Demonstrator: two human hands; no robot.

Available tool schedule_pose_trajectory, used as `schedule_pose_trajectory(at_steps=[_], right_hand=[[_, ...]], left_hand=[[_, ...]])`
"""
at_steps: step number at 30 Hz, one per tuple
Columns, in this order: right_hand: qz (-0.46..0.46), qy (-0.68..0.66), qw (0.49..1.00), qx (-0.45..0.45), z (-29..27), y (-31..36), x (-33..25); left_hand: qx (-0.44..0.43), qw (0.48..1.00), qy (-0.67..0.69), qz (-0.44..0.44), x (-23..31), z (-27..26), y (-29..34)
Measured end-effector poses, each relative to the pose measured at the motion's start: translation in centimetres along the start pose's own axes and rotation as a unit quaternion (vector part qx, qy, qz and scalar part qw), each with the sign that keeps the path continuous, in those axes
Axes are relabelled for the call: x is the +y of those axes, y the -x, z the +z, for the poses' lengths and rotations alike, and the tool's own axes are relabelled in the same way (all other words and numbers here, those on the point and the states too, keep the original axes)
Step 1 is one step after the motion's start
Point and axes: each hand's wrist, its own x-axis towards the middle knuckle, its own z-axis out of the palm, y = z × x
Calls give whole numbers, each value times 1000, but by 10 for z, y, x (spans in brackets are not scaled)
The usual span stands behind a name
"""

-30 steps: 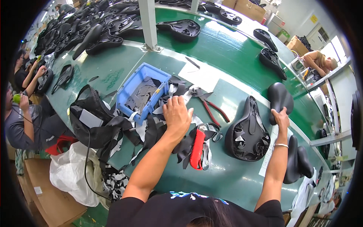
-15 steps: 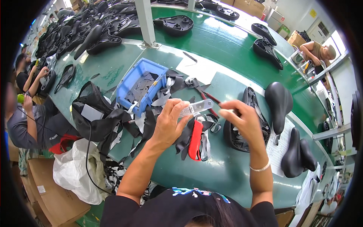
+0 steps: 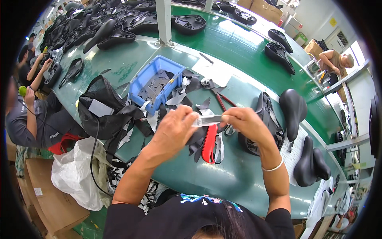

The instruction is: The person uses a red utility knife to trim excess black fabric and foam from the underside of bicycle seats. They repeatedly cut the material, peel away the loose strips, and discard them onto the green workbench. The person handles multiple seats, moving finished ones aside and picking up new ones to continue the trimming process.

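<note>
My left hand (image 3: 171, 129) is closed on one end of a narrow clear plastic case (image 3: 203, 120) with a printed label. At its other end a thin, flat grey blade-like strip (image 3: 216, 118) shows, and my right hand (image 3: 246, 123) pinches that with thumb and fingers. Both hands hover over the green bench. Just below the case lies a red ridged handle (image 3: 208, 146), beside grey-white strips. Red-handled scissors (image 3: 219, 97) rest beyond my hands. Partly behind my right hand is an upturned bicycle saddle (image 3: 263, 106), its hollow underside showing.
A blue bin (image 3: 146, 71) of dark scraps stands left of centre, near a black mesh bag (image 3: 99, 101). Black saddles (image 3: 292, 109) lie at right, over a paper sheet. More saddles (image 3: 131, 20) pile up far left. A metal post (image 3: 163, 24) rises behind. Co-workers sit at left.
My right hand has moved left and down to the case's end and now pinches the grey strip. The case is turned more level. The whole view has shifted slightly.
</note>
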Motion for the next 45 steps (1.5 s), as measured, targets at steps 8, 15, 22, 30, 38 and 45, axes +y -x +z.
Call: schedule_pose_trajectory(at_steps=[8,15,22,30,38,45], right_hand=[[48,-9,996,80,-15,24,-9],[72,-390,900,180,-12,41,43],[104,-546,816,161,52,27,33],[49,-355,924,132,67,40,23],[21,-337,931,138,77,46,24],[-10,-378,917,127,82,46,14]], left_hand=[[12,995,74,-58,-16,6,9],[39,984,115,-128,-46,24,7],[37,930,282,-233,-3,45,-12],[156,721,602,-307,21,55,-11],[161,712,620,-288,48,49,-14],[163,743,588,-277,54,52,-9]])
